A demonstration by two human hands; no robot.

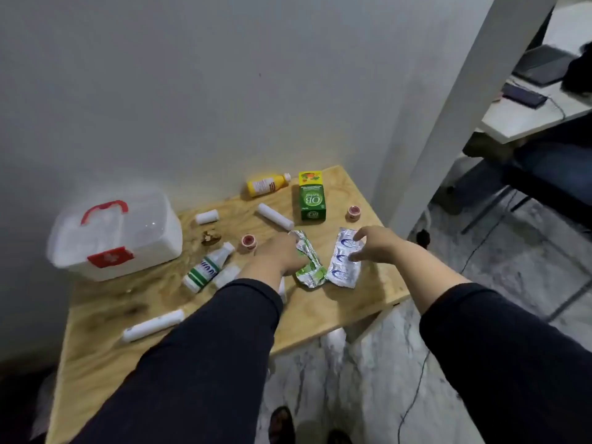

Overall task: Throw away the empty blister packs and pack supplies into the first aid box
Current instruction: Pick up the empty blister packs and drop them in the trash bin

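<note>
Two crumpled blister packs lie near the right front of the wooden table [320, 309]. My left hand [277, 256] grips the green and silver blister pack [309, 267] from its left side. My right hand [373, 243] rests with spread fingers on the silver blister pack with blue print [341, 270]; whether it has a hold is unclear. The white first aid box [115, 235], lid shut, red handle and red latch, stands at the table's left. Supplies lie around: a yellow bottle [267, 184], a green carton [311, 197], a white bottle with green stripes [208, 267].
White rolls [276, 216] [207, 216] [152, 325] and two small red-lidded jars [249, 242] [353, 213] lie scattered on the table. A wall runs behind it, a white pillar [448, 129] stands at the right. Marble floor and a cable [413, 395] lie below.
</note>
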